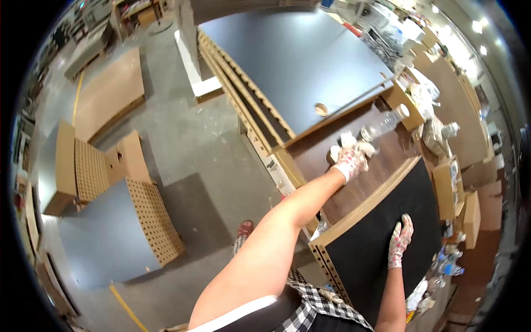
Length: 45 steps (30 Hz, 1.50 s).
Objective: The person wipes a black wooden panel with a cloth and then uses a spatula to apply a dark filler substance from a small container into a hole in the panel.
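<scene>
My left hand point(352, 161), in a white patterned work glove, reaches across the brown work surface point(381, 160) and is closed on a crumpled whitish rag point(347, 140). Just beyond the rag, a clear plastic bottle point(383, 125) lies on its side. My right hand point(401, 240), gloved the same way, lies flat with outstretched fingers on a black panel point(362, 249). That panel has a light wood-coloured edge toward the work surface and drilled holes along its near left edge. Whether it rests on something underneath is hidden.
Dark, glossy panels point(298, 61) are stacked beyond the work surface, a roll of tape point(321, 109) on top. Left on the floor stand stacks of drilled panels point(110, 232) and a brown board stack point(110, 94). Cardboard boxes point(444, 188) and bottles point(452, 269) crowd the right side.
</scene>
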{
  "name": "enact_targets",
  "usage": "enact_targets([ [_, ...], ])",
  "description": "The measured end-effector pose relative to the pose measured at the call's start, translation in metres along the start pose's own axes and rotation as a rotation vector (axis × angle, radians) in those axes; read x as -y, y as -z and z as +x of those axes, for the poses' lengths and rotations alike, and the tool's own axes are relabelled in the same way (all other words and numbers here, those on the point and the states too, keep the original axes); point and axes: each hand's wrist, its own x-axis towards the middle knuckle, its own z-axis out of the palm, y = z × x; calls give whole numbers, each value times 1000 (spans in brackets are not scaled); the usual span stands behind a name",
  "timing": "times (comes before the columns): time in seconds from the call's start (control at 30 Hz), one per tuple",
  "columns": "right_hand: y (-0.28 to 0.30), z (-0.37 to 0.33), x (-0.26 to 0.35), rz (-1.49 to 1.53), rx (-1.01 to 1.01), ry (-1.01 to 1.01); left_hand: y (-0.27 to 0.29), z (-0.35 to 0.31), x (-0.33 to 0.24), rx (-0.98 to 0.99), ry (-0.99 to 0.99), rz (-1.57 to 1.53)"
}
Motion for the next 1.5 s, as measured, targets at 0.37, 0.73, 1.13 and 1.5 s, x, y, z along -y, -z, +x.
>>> enact_targets([
  [0.37,10,16,6,-154,40,-52,50,-260,22,-393,47,-359],
  [0.73,-15,44,46,-487,50,-266,89,-260,107,-1125,393,-674],
  [1.13,-11,40,46,-485,48,-218,60,-229,100,-906,158,-657],
  [1.5,-12,37,50,-493,35,-222,97,-247,61,-840,257,-687],
])
